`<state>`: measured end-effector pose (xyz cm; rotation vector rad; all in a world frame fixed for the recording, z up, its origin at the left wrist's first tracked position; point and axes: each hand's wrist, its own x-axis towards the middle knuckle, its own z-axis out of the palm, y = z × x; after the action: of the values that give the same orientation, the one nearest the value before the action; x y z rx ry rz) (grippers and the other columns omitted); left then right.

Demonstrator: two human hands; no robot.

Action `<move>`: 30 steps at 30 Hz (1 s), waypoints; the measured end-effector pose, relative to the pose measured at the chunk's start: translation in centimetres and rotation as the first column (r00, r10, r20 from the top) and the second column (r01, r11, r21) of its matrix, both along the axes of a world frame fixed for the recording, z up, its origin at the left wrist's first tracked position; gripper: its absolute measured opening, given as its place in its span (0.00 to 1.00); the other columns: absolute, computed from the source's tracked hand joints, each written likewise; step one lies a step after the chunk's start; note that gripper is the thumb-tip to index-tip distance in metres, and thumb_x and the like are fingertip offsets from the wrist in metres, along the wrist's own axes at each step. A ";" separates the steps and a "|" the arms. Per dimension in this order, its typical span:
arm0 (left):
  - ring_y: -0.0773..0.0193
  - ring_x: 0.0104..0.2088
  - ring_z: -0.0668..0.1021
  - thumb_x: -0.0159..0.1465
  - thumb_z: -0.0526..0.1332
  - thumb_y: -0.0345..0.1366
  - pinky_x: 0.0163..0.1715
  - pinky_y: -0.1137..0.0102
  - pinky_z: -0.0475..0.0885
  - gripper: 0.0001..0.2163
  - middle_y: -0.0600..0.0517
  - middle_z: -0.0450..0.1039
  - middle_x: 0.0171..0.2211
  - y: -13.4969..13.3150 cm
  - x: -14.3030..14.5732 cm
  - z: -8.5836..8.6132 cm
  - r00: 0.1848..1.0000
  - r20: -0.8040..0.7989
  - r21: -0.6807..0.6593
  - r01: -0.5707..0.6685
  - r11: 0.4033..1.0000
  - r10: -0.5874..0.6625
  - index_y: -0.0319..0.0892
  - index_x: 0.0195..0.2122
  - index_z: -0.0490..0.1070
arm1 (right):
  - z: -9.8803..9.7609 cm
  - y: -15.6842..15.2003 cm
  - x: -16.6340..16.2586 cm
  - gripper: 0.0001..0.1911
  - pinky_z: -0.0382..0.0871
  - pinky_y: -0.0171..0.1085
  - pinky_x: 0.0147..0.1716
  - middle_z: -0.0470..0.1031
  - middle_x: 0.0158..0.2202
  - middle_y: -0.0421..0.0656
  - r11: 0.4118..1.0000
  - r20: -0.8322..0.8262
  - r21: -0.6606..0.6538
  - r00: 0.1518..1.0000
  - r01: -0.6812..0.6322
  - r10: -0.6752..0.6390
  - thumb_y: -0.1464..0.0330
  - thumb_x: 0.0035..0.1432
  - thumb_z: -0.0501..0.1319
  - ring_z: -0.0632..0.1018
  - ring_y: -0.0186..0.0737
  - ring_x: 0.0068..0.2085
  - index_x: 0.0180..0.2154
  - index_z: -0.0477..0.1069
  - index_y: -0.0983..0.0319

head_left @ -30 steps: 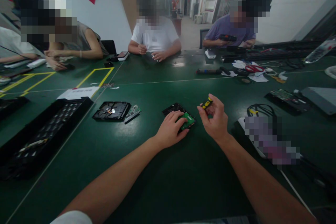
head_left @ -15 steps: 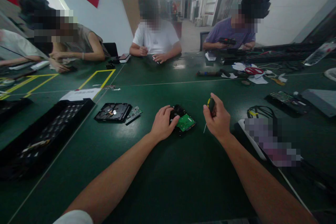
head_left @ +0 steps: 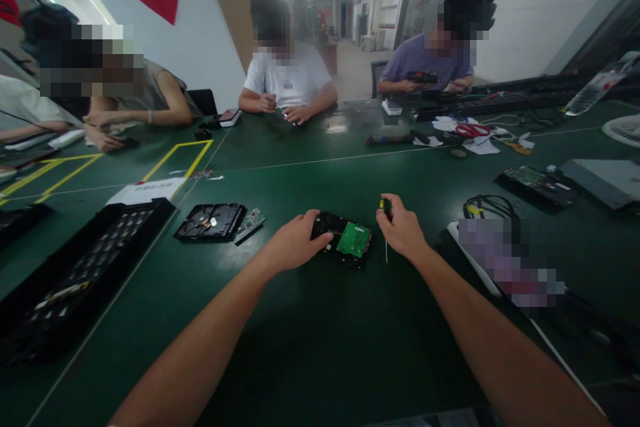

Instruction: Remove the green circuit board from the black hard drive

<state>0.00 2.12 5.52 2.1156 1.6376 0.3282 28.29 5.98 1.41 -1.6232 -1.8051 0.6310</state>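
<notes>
A black hard drive (head_left: 331,223) with a green circuit board (head_left: 355,240) facing up lies on the green table in front of me. My left hand (head_left: 297,240) grips the drive's left end between thumb and fingers. In my right hand (head_left: 404,227), just right of the drive, is a screwdriver (head_left: 385,205) with a yellow and black handle. Its thin shaft points down, apart from the drive. Left of my hands lies a second hard drive (head_left: 210,221), with a loose circuit board (head_left: 253,221) beside it.
A long black tray (head_left: 95,267) stands at the left. On the right are a phone-like device (head_left: 500,260), black cables (head_left: 493,210), another drive with a board (head_left: 537,187) and a grey box (head_left: 603,180). Several people sit across the table (head_left: 280,167).
The hard drive has turned so its board end sits lower and more level, with my left hand still on it. My right hand has moved slightly, its screwdriver shaft now nearly vertical. The view has shifted.
</notes>
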 end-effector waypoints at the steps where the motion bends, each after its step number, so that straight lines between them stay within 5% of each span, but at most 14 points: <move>1: 0.44 0.47 0.81 0.68 0.57 0.56 0.45 0.58 0.74 0.32 0.38 0.78 0.50 -0.1 -0.2 0.3 1.000 -0.011 -0.036 0.020 0.999 -0.020 0.42 0.67 0.63 | -0.1 0.1 0.1 0.28 0.69 0.39 0.30 0.78 0.31 0.43 1.000 -0.001 0.023 1.000 0.009 -0.009 0.59 0.69 0.56 0.78 0.42 0.28 0.66 0.62 0.61; 4: 0.39 0.54 0.78 0.62 0.63 0.62 0.51 0.54 0.72 0.40 0.34 0.73 0.57 -0.3 -0.4 0.4 0.997 -0.047 -0.014 0.067 0.998 -0.068 0.41 0.69 0.61 | -0.4 0.3 0.2 0.28 0.69 0.40 0.32 0.79 0.33 0.43 0.997 -0.053 0.073 0.998 0.022 -0.019 0.57 0.68 0.57 0.78 0.42 0.29 0.65 0.63 0.61; 8: 0.35 0.72 0.58 0.52 0.71 0.63 0.68 0.47 0.57 0.54 0.35 0.52 0.73 0.0 0.1 -0.6 0.946 0.003 0.045 0.323 0.945 -0.323 0.42 0.74 0.52 | -0.7 0.4 0.2 0.29 0.69 0.40 0.32 0.80 0.33 0.42 0.994 -0.156 0.102 0.987 0.044 -0.027 0.54 0.67 0.57 0.77 0.41 0.28 0.64 0.65 0.60; 11: 0.40 0.72 0.59 0.54 0.72 0.57 0.70 0.49 0.55 0.52 0.37 0.55 0.72 0.2 0.5 -1.1 0.916 0.024 0.046 0.398 0.916 -0.400 0.42 0.74 0.51 | -0.8 0.5 0.1 0.29 0.68 0.40 0.30 0.81 0.33 0.43 0.995 -0.181 0.085 0.983 0.044 -0.028 0.53 0.67 0.57 0.76 0.41 0.27 0.63 0.66 0.60; 15: 0.39 0.64 0.69 0.56 0.71 0.57 0.65 0.49 0.62 0.49 0.37 0.65 0.66 -0.3 1.5 -0.9 0.939 -0.109 0.099 0.337 0.936 -0.326 0.42 0.73 0.54 | -1.1 0.8 0.0 0.31 0.69 0.42 0.32 0.81 0.33 0.43 0.992 -0.174 0.088 0.982 0.089 -0.073 0.52 0.66 0.58 0.77 0.42 0.28 0.64 0.66 0.61; 21: 0.33 0.56 0.73 0.62 0.59 0.66 0.54 0.47 0.69 0.46 0.30 0.70 0.57 -2.4 4.6 -1.5 0.948 -0.315 0.186 0.014 0.983 0.046 0.36 0.72 0.56 | -1.4 0.8 -0.2 0.33 0.71 0.43 0.34 0.81 0.31 0.43 0.986 -0.178 0.104 0.977 0.133 -0.113 0.52 0.66 0.58 0.79 0.44 0.28 0.65 0.62 0.64; 26: 0.36 0.57 0.73 0.63 0.56 0.69 0.55 0.50 0.69 0.47 0.31 0.71 0.57 -3.0 5.1 -1.3 0.962 -0.269 0.162 -0.005 0.987 0.049 0.37 0.72 0.55 | -1.3 0.5 -0.1 0.32 0.71 0.43 0.31 0.81 0.31 0.43 0.983 -0.222 0.098 0.967 0.153 -0.128 0.51 0.66 0.59 0.79 0.44 0.27 0.63 0.63 0.64; 30: 0.43 0.50 0.79 0.71 0.50 0.61 0.46 0.55 0.73 0.34 0.36 0.76 0.52 -2.5 3.9 -0.4 0.981 -0.182 0.130 -0.049 0.990 0.073 0.40 0.68 0.60 | -1.1 0.2 0.0 0.33 0.72 0.43 0.35 0.81 0.31 0.43 0.980 -0.327 0.100 0.936 0.173 -0.132 0.50 0.63 0.64 0.80 0.45 0.31 0.60 0.64 0.63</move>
<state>3.86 -0.37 5.10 2.2501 1.8345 0.2645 28.30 6.15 0.28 -1.4636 -1.4395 0.6508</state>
